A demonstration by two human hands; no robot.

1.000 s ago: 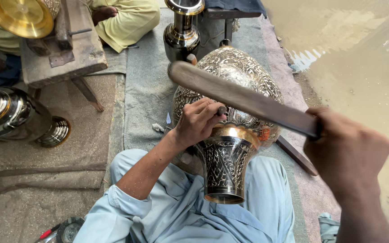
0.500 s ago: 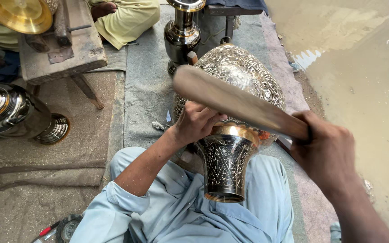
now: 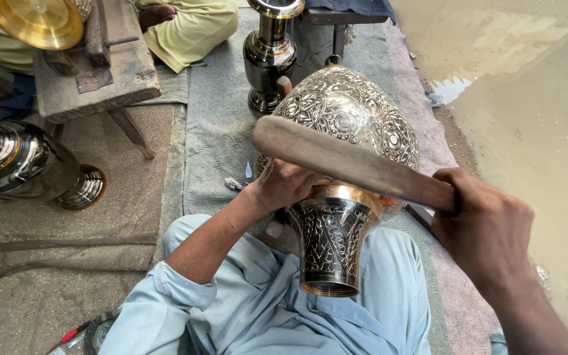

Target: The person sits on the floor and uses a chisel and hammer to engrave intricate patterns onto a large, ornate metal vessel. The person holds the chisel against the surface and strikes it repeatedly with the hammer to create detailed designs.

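Head view looked straight down on the work: a large engraved silver-and-brass metal vase (image 3: 346, 131) lay tilted across the person's lap, its bulging body away from them and its dark chased flared foot (image 3: 330, 246) pointing back toward the light-blue clothing. And the left hand (image 3: 284, 184) was curled tight against the vase's neck, fingers pressed together just where the brass band met the body; whether it pinched a small tool there, I could not tell. Right hand (image 3: 488, 230), closed in a full fist, gripped one end of a long flat brown wooden mallet (image 3: 350, 164). That mallet ran across the vase from the right hand over to above the left hand, its broad end close over the left knuckles.

Beyond the left hand, a polished dark metal vase with a gold rim (image 3: 271, 56) stood upright on the grey cloth (image 3: 218, 131), just past the engraved vase's belly. Well out to the left of the left hand, a shiny silver vessel (image 3: 27, 167) lay on its side on the brown mat. Farther out on that side, a worn wooden bench (image 3: 100, 75) stood, with a round golden brass dish (image 3: 34, 20) above it. Another person's yellow-green trouser leg (image 3: 195, 26) showed past the bench. Off beyond the right hand, bare sandy floor (image 3: 534, 98).
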